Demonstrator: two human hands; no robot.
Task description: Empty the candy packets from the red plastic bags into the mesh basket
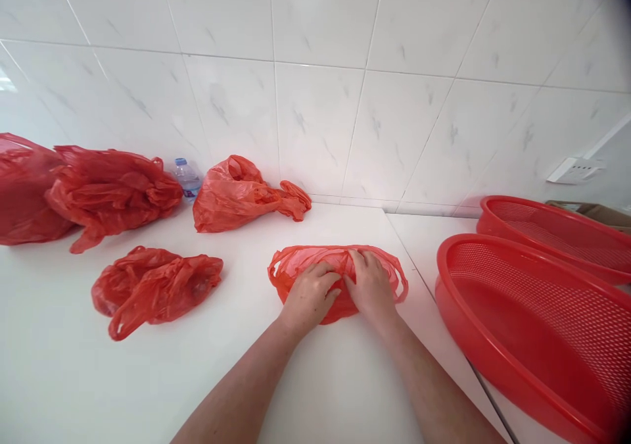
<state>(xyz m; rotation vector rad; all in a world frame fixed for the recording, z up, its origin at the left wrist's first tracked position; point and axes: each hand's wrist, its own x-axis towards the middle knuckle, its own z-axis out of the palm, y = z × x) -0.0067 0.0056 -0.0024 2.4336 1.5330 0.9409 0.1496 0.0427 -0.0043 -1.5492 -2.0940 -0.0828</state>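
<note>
The person's left hand (pixel 310 297) and right hand (pixel 371 285) lie side by side, almost touching, palms down on a flattened red plastic carrier bag (pixel 338 279). Both hands are open, with the fingers nearly straight and close together, pressing on the bag's middle rather than gripping it. The bag lies on a white countertop (pixel 340 381), its thin handle loops spreading out past either hand. To the left, a crumpled red bag (pixel 155 293) lies just apart from it, and a loosely bunched red bag (pixel 246 197) sits further back against the wall. Two more bunched red bags (pixel 111 187) (pixel 24 191) touch each other at the far left, beside a clear plastic water bottle (pixel 187 179) with a blue cap. On the right stand two oval red perforated plastic baskets (pixel 535 325) (pixel 552 233), the nearer one lying close to the right hand's side of the counter. White marble-patterned wall tiles (pixel 315 128) rise behind everything, with a white wall socket (pixel 574 170) at the right.
</note>
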